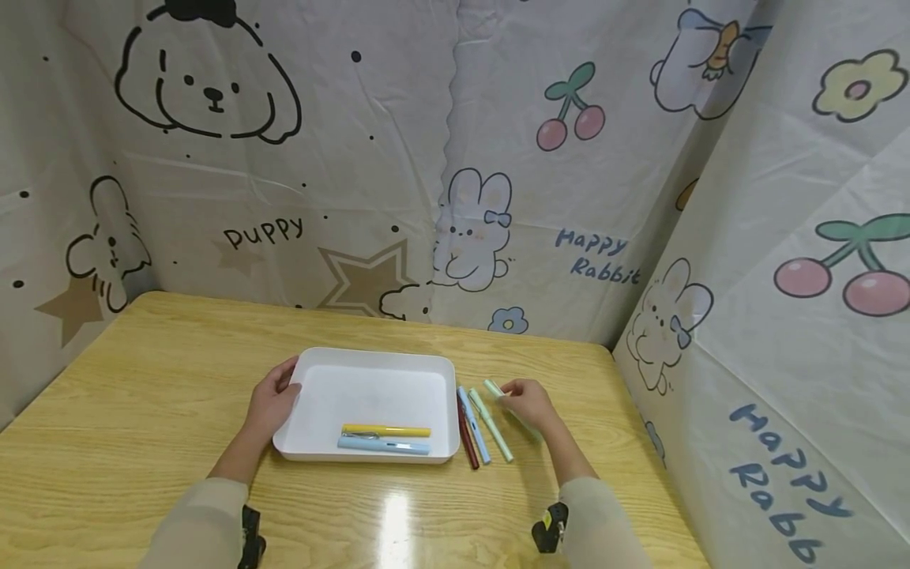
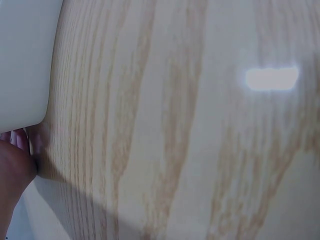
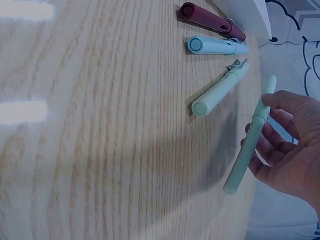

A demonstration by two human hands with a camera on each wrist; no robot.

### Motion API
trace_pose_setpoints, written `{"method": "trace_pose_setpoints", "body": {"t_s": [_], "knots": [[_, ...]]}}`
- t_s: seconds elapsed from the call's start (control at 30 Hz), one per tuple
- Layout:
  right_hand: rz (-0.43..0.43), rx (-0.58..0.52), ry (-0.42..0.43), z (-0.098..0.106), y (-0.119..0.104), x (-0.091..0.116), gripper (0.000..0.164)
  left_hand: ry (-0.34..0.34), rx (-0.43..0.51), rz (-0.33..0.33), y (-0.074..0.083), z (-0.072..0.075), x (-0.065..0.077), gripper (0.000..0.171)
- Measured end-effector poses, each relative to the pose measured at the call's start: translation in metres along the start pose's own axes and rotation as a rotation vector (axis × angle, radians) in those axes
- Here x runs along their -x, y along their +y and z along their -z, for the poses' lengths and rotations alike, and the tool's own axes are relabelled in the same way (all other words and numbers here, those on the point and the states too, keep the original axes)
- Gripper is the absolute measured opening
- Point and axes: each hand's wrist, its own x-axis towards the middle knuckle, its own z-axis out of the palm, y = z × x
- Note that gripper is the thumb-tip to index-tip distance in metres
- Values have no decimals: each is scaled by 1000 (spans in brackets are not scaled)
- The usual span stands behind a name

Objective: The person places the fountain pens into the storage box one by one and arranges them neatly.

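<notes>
At its left side, a white tray is held by my left hand, the thumb at the rim. The left wrist view shows that hand low against the tray's outer wall. A yellow pen and a light blue pen lie inside along the near side. My right hand pinches a pale green pen between thumb and fingers, raised off the table. Left of it lie another pale green pen, a light blue pen and a dark red pen.
The wooden table carries the tray and the loose pens, which lie just right of the tray. Printed cloth hangs behind the table and along its sides. Dark devices are strapped at both wrists.
</notes>
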Motion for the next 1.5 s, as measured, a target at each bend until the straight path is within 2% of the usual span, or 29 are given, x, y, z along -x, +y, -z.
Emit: {"method": "trace_pose_setpoints", "body": {"t_s": [0.43, 0.77, 1.5], "knots": [[54, 34, -37, 7, -18, 1, 23, 9, 1, 34, 2, -1, 1, 52], [122, 99, -43, 8, -32, 0, 22, 15, 7, 21, 2, -1, 0, 52], [225, 134, -160, 0, -76, -3, 18, 12, -6, 32, 5, -1, 2, 52]]}}
